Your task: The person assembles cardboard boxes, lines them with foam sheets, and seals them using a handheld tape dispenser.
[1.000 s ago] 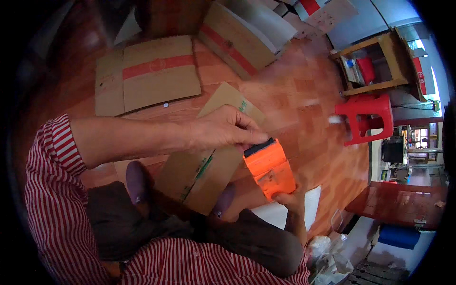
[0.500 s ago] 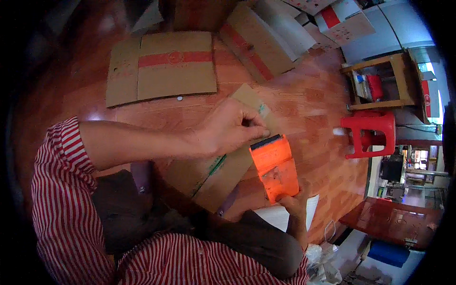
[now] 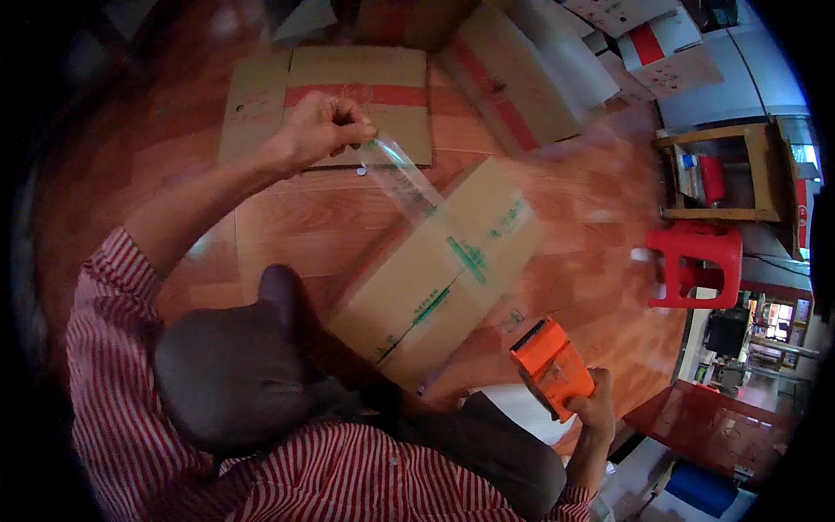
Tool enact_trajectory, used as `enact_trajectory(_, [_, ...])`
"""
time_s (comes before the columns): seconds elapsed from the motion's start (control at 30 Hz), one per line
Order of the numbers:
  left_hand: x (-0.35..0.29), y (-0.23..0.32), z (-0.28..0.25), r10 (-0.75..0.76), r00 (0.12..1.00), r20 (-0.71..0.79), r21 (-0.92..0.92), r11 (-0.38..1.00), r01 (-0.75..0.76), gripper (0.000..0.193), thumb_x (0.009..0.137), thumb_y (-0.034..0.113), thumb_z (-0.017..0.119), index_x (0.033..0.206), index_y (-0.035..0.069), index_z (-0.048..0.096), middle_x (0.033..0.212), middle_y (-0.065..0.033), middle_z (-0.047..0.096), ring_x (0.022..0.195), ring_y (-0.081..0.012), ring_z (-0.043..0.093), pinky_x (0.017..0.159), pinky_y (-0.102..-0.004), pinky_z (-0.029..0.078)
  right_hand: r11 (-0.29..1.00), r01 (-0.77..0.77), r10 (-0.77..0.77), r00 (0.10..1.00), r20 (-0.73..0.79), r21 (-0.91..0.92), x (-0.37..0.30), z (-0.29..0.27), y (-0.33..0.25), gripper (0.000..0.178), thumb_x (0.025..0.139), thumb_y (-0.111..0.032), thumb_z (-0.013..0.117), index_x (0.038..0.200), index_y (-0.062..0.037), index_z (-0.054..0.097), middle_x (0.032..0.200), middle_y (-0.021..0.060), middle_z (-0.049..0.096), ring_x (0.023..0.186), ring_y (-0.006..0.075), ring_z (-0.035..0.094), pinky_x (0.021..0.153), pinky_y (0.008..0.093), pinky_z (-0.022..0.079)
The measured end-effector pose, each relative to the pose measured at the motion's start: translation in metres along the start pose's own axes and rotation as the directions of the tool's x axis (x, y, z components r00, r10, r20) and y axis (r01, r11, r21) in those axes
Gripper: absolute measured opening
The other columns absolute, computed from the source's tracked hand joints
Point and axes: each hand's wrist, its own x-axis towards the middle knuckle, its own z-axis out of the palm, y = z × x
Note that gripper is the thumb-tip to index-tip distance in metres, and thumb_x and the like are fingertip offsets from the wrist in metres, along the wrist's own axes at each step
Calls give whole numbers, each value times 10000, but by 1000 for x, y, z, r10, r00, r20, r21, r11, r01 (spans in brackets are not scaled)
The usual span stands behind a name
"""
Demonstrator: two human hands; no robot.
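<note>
While my left hand (image 3: 326,130) pinches the end of a clear tape strip (image 3: 402,177) to the upper left of the carton (image 3: 417,326), my right hand (image 3: 595,404) is wrapped around the orange tape dispenser (image 3: 558,372), to the carton's lower right. Between my hands the strip slants across the carton; whether it touches there I cannot tell. Well to the carton's right stands a red stool (image 3: 674,237).
</note>
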Motion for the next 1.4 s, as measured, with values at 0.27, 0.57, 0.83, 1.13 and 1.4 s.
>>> enact_trajectory(0.27, [1,-54,0,-85,995,48,-198,976,93,150,816,176,657,797,32,618,667,-1,557,565,-67,467,496,-218,357,995,-89,87,995,48,37,18,24,-23,444,560,-354,719,714,44,598,651,3,580,594,68,533,522,220,425])
enact_trajectory(0.57, [1,-142,33,-195,966,169,-246,941,233,154,820,199,658,810,45,642,807,-17,623,764,-107,549,687,-253,439,996,-70,79,984,158,-60,49,7,29,324,591,-163,679,810,66,612,659,82,627,553,136,605,500,270,494])
enact_trajectory(0.83, [-31,-151,117,-269,962,50,-231,934,273,297,809,222,681,1041,47,617,757,-14,601,681,-125,541,664,-275,452,994,-89,74,977,202,66,76,18,88,275,592,-118,681,816,35,634,698,71,639,598,134,602,549,271,498])
enact_trajectory(1.13, [-11,-118,92,-254,966,36,29,967,254,483,832,207,622,1255,44,458,1043,-111,563,941,-187,528,790,-284,457,993,-99,85,972,220,56,76,55,111,356,640,-222,767,893,3,656,799,59,651,707,123,596,653,292,487])
enact_trajectory(1.4, [-12,11,152,452,838,305,780,386,-492,532,906,418,422,1350,131,362,1373,-168,312,1285,-326,283,1022,-484,286,991,8,-38,974,224,133,84,92,112,369,652,-230,770,921,-4,660,836,56,656,764,145,605,697,302,484])
